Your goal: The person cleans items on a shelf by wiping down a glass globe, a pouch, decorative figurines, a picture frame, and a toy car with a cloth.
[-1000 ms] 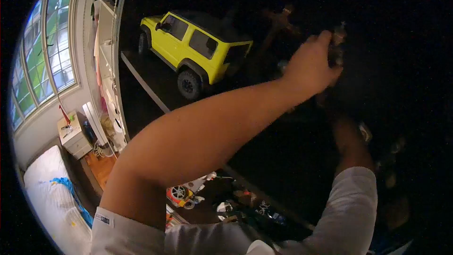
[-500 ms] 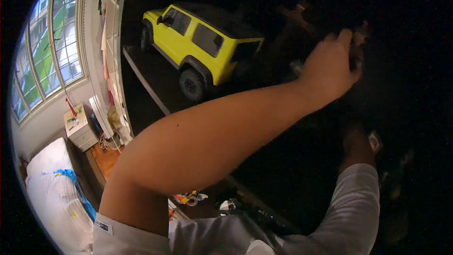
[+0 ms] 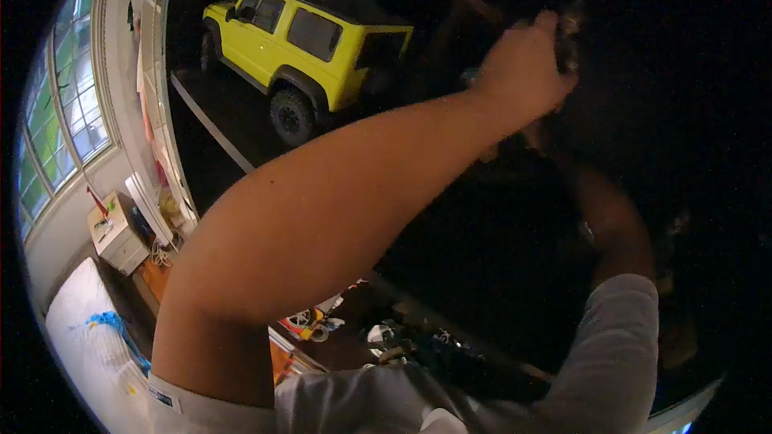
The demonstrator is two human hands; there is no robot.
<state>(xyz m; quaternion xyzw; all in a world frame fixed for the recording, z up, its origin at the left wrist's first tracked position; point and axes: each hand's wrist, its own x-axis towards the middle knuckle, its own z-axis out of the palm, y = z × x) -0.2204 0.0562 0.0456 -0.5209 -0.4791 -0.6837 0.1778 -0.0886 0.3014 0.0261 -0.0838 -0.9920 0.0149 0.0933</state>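
Note:
My left hand [image 3: 527,68] is raised in the dark upper right, its back toward me. Its fingers are curled around something dark that I cannot make out. Below it, my right hand [image 3: 535,138] reaches up in deep shadow, partly behind my left forearm. Its fingers are too dark to read. To the left of my left hand, a yellow toy off-road car [image 3: 310,40] with a black roof and black wheels stands on a dark shelf [image 3: 211,122] with a pale front edge.
Dim brown shapes [image 3: 474,0] stand behind my left hand. Lower down lie colourful small parts [image 3: 318,328] and a white-and-black item [image 3: 378,337]. At left are a window [image 3: 68,104], a white bedside cabinet [image 3: 121,241] and a bed [image 3: 92,329] with a blue cloth.
The view has shifted, so the car and my left hand appear further left and higher. My right hand has risen toward my left hand. The left fingers stay curled.

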